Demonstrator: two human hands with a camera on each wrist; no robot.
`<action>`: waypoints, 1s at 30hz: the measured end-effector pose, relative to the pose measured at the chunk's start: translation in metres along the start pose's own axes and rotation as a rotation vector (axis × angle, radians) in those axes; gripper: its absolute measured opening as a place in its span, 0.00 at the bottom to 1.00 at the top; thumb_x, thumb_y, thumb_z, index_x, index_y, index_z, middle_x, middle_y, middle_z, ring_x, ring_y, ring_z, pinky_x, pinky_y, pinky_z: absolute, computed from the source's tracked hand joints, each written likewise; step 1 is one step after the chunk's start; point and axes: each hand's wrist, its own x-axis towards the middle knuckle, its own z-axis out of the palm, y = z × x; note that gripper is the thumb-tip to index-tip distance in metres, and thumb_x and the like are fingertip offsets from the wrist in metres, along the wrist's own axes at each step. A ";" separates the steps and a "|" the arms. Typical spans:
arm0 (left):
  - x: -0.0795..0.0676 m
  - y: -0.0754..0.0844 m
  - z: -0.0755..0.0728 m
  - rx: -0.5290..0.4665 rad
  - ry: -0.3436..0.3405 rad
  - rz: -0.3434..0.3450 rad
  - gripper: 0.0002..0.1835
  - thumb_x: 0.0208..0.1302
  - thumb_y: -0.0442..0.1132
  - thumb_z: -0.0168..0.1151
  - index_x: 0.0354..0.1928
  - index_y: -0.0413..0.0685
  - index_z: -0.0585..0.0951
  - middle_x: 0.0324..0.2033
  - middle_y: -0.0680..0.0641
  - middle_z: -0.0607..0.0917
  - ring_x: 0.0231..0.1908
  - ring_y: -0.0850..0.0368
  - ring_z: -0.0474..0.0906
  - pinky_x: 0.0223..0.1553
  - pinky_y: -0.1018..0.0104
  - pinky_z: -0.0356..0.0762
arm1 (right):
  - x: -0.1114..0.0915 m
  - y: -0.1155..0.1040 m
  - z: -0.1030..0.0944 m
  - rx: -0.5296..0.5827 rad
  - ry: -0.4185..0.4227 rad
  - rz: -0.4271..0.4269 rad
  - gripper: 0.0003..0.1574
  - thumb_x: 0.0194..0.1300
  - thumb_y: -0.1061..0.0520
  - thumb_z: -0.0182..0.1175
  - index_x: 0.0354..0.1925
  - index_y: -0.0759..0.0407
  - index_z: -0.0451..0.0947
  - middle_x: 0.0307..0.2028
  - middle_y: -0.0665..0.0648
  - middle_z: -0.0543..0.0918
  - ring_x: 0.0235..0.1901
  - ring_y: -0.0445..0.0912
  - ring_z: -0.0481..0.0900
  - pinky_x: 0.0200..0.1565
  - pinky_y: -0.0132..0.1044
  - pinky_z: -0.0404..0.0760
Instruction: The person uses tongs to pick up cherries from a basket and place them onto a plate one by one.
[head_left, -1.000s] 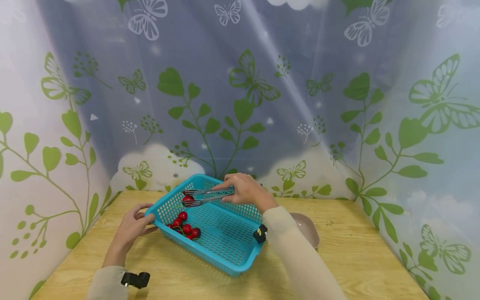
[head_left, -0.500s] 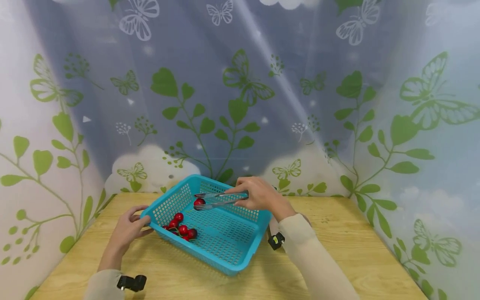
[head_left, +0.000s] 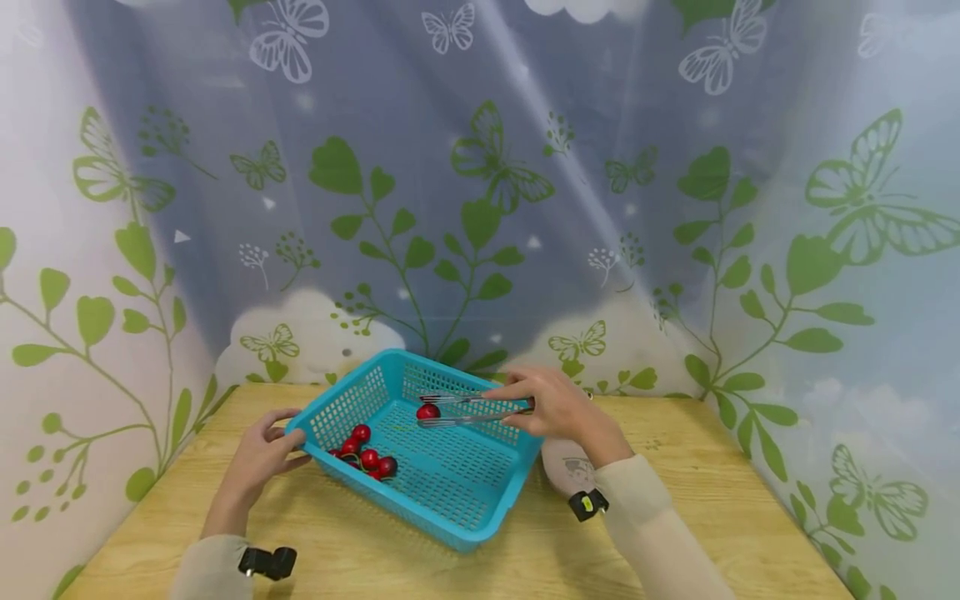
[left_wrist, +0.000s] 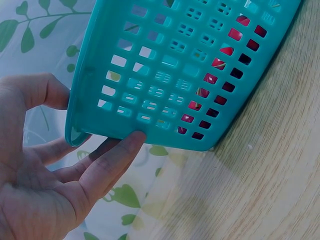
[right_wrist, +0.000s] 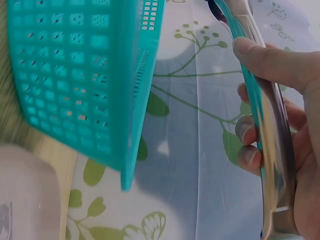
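My left hand (head_left: 258, 458) holds the left corner of a blue plastic basket (head_left: 420, 518), thumb over the rim and fingers outside, against the perforated wall (left_wrist: 165, 90). Several red cherries (head_left: 369, 458), some with green stems, lie in the basket's left front corner; bits of red show through its holes in the left wrist view. My right hand (head_left: 558, 408) grips metal tongs (head_left: 472, 418) above the basket's back right part. One cherry (head_left: 428, 411) sits between the tong tips, over the basket. In the right wrist view, thumb and fingers wrap the tongs (right_wrist: 272, 135), whose tips are out of frame.
A pale pinkish dish (head_left: 564, 467) with a printed figure stands right of the basket, partly hidden under my right forearm. The wooden table (head_left: 360, 558) meets a curtain (head_left: 420, 275) with butterflies and leaves at the back and sides.
My right hand has moved right across the basket, carrying the tongs and the cherry between their tips. The left hand keeps its place at the basket corner.
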 end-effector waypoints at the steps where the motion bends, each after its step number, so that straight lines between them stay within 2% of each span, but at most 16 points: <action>1: 0.000 0.000 0.000 0.001 0.001 0.000 0.30 0.75 0.36 0.52 0.76 0.37 0.61 0.46 0.43 0.81 0.41 0.65 0.82 0.55 0.52 0.89 | -0.004 0.001 -0.001 0.005 0.002 0.001 0.27 0.62 0.54 0.75 0.60 0.43 0.86 0.35 0.50 0.81 0.26 0.36 0.64 0.27 0.23 0.65; 5: 0.000 0.000 0.000 -0.001 0.002 0.000 0.30 0.75 0.36 0.52 0.75 0.36 0.61 0.47 0.42 0.81 0.41 0.66 0.82 0.55 0.51 0.89 | -0.021 0.005 -0.004 0.018 0.027 -0.003 0.27 0.60 0.56 0.76 0.59 0.45 0.86 0.38 0.51 0.82 0.25 0.34 0.65 0.26 0.23 0.68; 10: -0.001 0.000 0.000 -0.004 0.004 -0.005 0.31 0.75 0.36 0.52 0.76 0.37 0.61 0.46 0.43 0.82 0.41 0.66 0.83 0.55 0.52 0.89 | -0.044 0.012 -0.006 0.011 0.076 -0.014 0.28 0.56 0.58 0.78 0.57 0.48 0.87 0.35 0.48 0.80 0.22 0.29 0.59 0.23 0.22 0.65; 19: 0.001 0.001 0.002 0.016 0.014 0.008 0.30 0.76 0.39 0.52 0.76 0.39 0.61 0.47 0.42 0.81 0.43 0.62 0.82 0.56 0.52 0.89 | -0.085 0.018 -0.012 0.018 0.133 0.068 0.28 0.53 0.60 0.79 0.54 0.48 0.89 0.37 0.47 0.82 0.23 0.32 0.64 0.23 0.22 0.68; 24: -0.002 0.004 0.003 0.023 0.022 0.016 0.30 0.77 0.39 0.51 0.76 0.38 0.61 0.48 0.39 0.81 0.42 0.63 0.83 0.56 0.51 0.89 | -0.106 0.023 -0.014 0.023 0.175 0.096 0.30 0.50 0.60 0.80 0.54 0.46 0.89 0.36 0.44 0.81 0.23 0.28 0.60 0.22 0.22 0.65; 30: -0.003 0.004 0.004 0.021 0.029 0.005 0.30 0.77 0.39 0.51 0.76 0.38 0.61 0.49 0.38 0.81 0.41 0.64 0.82 0.56 0.51 0.89 | -0.129 0.028 -0.022 0.044 0.236 0.146 0.31 0.49 0.65 0.80 0.54 0.52 0.89 0.35 0.43 0.79 0.21 0.27 0.57 0.20 0.22 0.65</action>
